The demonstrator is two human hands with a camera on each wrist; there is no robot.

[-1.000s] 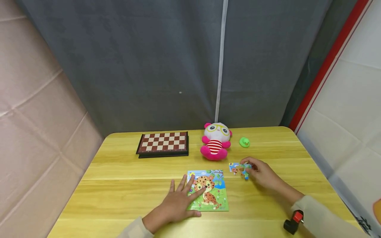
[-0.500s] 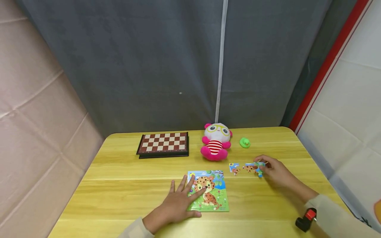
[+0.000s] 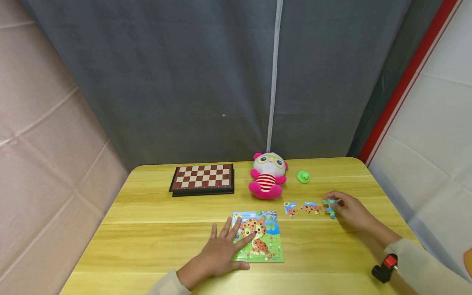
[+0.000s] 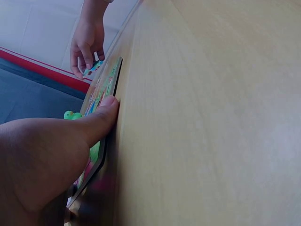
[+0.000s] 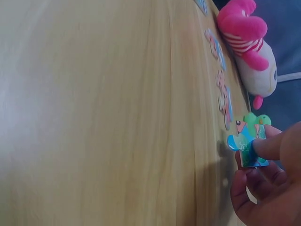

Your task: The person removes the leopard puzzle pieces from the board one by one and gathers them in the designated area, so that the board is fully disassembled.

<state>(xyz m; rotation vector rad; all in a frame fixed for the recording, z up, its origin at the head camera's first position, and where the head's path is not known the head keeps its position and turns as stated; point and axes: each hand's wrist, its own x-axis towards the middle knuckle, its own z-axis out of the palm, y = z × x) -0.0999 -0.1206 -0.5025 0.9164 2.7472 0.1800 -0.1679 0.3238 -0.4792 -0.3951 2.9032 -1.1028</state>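
Note:
My left hand [image 3: 219,250] lies with spread, straight fingers over the left part of a square leopard jigsaw puzzle [image 3: 271,250]; its thumb rests near the puzzle's front edge in the left wrist view. Between thumb and fingers, my right hand [image 3: 350,209] pinches a blue-green puzzle piece [image 5: 249,148] at the right end of a short row. To its left on the table are a middle puzzle piece [image 3: 311,209] with spotted fur and a corner puzzle piece [image 3: 290,208] with a bit of sun. Part of the puzzle is hidden under the left hand.
Behind the pieces sits a pink and white plush toy [image 3: 267,176], with a small green rubber duck [image 3: 303,177] to its right. A brown and white chessboard [image 3: 203,178] lies at the back left. A grey curtain [image 3: 184,82] hangs behind the table [image 3: 147,246].
My right hand has moved right with the blue-green piece, which has come apart from the middle piece. The middle piece now lies apart from the corner piece. My left hand has stayed put.

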